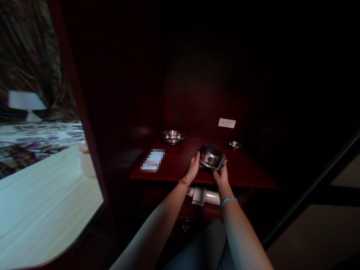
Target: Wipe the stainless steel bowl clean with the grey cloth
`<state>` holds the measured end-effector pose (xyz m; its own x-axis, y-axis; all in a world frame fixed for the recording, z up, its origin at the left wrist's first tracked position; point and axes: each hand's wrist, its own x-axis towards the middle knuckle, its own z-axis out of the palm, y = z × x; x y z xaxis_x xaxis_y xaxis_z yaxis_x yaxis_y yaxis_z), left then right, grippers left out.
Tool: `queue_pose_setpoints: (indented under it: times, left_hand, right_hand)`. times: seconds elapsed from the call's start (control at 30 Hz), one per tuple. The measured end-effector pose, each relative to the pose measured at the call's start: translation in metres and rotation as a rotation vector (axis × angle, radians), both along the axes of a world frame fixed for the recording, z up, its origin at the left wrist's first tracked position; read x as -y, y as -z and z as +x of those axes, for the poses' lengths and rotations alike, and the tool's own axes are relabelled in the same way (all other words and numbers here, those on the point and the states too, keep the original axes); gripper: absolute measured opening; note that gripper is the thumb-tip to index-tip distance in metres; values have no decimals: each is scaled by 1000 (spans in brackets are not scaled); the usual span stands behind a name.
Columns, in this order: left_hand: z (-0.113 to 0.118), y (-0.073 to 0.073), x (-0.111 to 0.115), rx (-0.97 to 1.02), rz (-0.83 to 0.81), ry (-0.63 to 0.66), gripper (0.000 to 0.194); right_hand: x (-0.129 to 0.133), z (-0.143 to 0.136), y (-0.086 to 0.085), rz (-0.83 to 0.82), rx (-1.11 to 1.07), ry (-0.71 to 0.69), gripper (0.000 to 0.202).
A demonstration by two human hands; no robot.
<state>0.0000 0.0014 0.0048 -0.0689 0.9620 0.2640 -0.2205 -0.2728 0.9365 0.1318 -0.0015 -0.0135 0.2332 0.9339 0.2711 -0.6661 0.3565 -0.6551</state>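
A shiny metal bowl (210, 154), turned bottom up, is held between my two hands above the dark red shelf (182, 170). My left hand (193, 167) grips its left side, the thumb up along the wall. On the other side, my right hand (221, 171) presses a dark grey cloth (221, 162) against the bowl; some of its fingers are hidden. Behind and to the left sits a wider metal bowl (173, 138). A small metal dish (234, 145) lies at the back right.
A blurred-out pale sheet (152, 160) lies on the shelf's left part. Below are white items (206, 196) on a lower level. A socket plate (227, 123) is on the back wall. Left of the cabinet side stand a pale wooden table (50, 202), a white container (87, 163) and a lamp (27, 101).
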Motion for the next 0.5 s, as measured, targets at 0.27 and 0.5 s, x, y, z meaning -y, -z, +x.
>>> queue_pose_setpoints:
  times: [0.27, 0.5]
  left_hand:
    - [1, -3, 5, -54, 31, 135, 57]
    - [0, -3, 5, -13, 56, 106, 60]
  right_hand:
    - [-1, -2, -4, -5, -53, 43, 47]
    - [-6, -1, 2, 44, 60, 83, 42]
